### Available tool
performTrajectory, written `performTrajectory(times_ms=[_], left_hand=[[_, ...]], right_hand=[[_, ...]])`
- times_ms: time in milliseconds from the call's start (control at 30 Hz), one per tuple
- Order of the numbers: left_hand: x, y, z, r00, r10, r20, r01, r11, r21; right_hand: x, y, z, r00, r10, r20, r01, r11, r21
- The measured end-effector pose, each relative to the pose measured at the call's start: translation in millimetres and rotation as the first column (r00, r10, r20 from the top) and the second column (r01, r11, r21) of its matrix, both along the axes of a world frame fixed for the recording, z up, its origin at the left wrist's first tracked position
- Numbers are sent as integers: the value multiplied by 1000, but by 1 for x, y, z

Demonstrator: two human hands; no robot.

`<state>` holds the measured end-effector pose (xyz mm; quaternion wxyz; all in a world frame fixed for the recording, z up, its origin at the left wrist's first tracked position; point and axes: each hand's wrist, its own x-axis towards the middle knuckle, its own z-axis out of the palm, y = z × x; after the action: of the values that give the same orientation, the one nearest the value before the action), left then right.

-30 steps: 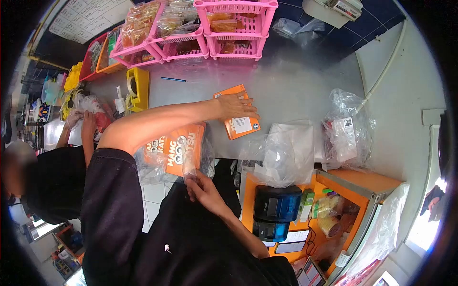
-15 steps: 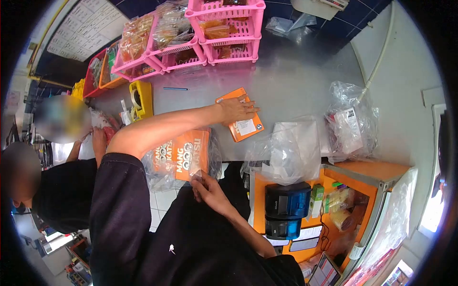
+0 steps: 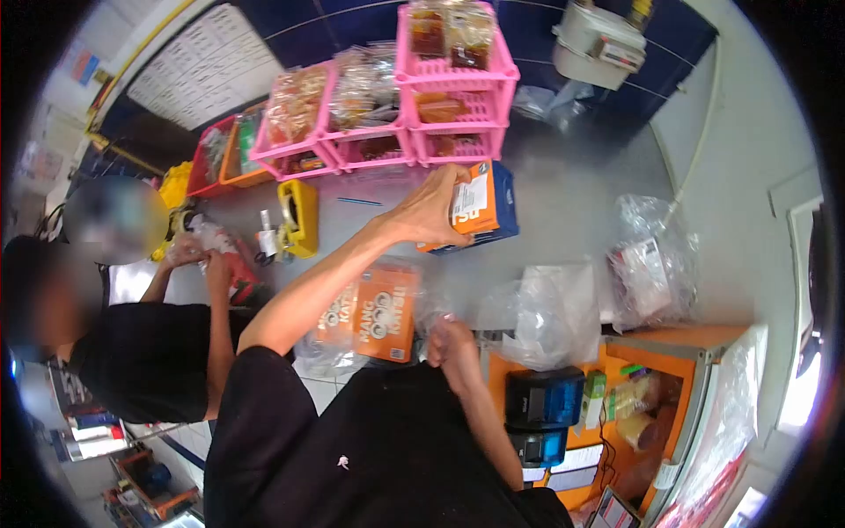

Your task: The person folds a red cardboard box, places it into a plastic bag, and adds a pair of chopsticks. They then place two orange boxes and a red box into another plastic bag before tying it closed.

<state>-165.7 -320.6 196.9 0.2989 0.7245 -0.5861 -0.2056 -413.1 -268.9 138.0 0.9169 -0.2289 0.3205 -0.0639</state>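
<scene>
The left hand [image 3: 431,211] grips an orange box [image 3: 480,207] with a white label, fingers wrapped over its near edge, and holds it lifted off the steel counter [image 3: 563,189] near the middle of the view. The box also shows a blue face on its right edge.

At 6 o'clock from that box, the right hand [image 3: 451,343] is clenched on the mouth of a clear plastic bag [image 3: 352,343]; inside the bag sit 2 orange boxes [image 3: 374,315] with white print. How tightly the fingers pinch the plastic is hard to tell, since the hand is turned away.

At 12 o'clock from the lifted box stand pink baskets [image 3: 458,84] stacked with packets. At 9 o'clock is a yellow tape dispenser [image 3: 299,216]. At 4 o'clock lie loose clear bags [image 3: 550,312], and farther at 3 o'clock another bag with a label [image 3: 651,260]. At 5 o'clock a black printer [image 3: 546,400] sits in an orange shelf [image 3: 695,348].

At 9 o'clock, a person in a black shirt [image 3: 141,361] handles something in both hands [image 3: 198,251].
</scene>
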Motion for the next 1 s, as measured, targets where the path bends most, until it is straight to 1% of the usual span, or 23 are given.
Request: performTrajectory(times_ms=[33, 100, 167, 233, 267, 300, 367, 433, 467, 500, 533, 567, 600, 633, 700, 733, 767, 800, 833, 867, 900, 967, 1000], left_hand=[[-3, 17, 30, 1000, 27, 15, -27, 1000, 4], [-14, 56, 84, 988, 22, -155, -39, 993, -107], [-30, 100, 110, 951, -4, -310, -31, 994, -106], [-51, 142, 123, 885, 42, -464, 6, 995, 102], [-59, 163, 111, 865, 84, -495, 39, 972, 233], [-64, 183, 90, 842, 132, -523, 72, 933, 352], [-75, 217, 60, 879, 190, -438, 1, 917, 400], [-73, 237, 47, 903, 240, -355, -67, 897, 436], [-70, 246, 46, 823, 468, -322, -186, 757, 627], [-66, 254, 44, 708, 664, -238, -264, 562, 784], [-60, 262, 39, 711, 664, -233, -271, 564, 780], [-53, 269, 30, 620, 766, -173, -421, 510, 750], [-48, 274, 19, 506, 853, -127, -557, 436, 707], [-43, 274, 4, 505, 853, -133, -560, 441, 702], [-28, 266, -25, 584, 787, 197, -734, 408, 543], [-21, 255, -30, 627, 730, 270, -728, 426, 538], [-18, 248, -35, 620, 738, 266, -733, 425, 531], [-18, 239, -35, 622, 706, 338, -754, 423, 502], [-20, 232, -35, 618, 671, 409, -772, 422, 475], [-19, 232, -56, 581, 663, 472, -813, 441, 381], [-22, 235, -52, 580, 661, 475, -813, 434, 388], [-34, 244, -47, 606, 701, 375, -786, 459, 414], [-35, 268, -64, 631, 695, 346, -776, 572, 266]], right_hand=[[3, -6, 1, 1000, -10, -19, 10, 1000, 25], [8, -19, -5, 997, 29, 66, -31, 999, 25], [14, -29, -7, 999, -22, 45, 15, 989, 148], [21, -28, -16, 988, -140, -69, 144, 988, 56], [28, -30, 15, 991, -103, -89, 97, 993, -65], [28, -29, 35, 993, -90, -78, 86, 995, -54], [27, -26, 57, 995, 76, 58, -61, 972, -225], [22, 12, 57, 993, 93, 67, -69, 952, -297], [20, 27, 59, 964, 267, 13, -250, 917, -312], [18, 44, 66, 914, 397, 86, -350, 876, -331], [16, 64, 46, 874, 478, 90, -410, 822, -395], [16, 77, 26, 829, 553, 85, -460, 760, -458], [19, 75, 29, 828, 554, 85, -458, 757, -467], [21, 71, 34, 854, 509, 107, -416, 791, -450], [25, 61, 42, 872, 472, 130, -373, 813, -448], [24, 52, 43, 877, 443, 185, -329, 835, -442], [23, 45, 47, 879, 412, 241, -284, 857, -430], [22, 41, 58, 912, 314, 262, -225, 920, -321], [23, 36, 54, 910, 320, 263, -229, 918, -324], [25, 31, 45, 931, 205, 302, -143, 966, -217], [26, 31, 40, 943, 83, 322, -54, 994, -98], [21, 38, 29, 964, 65, 259, -28, 989, -146], [17, 41, 14, 950, 236, 203, -141, 909, -393]])
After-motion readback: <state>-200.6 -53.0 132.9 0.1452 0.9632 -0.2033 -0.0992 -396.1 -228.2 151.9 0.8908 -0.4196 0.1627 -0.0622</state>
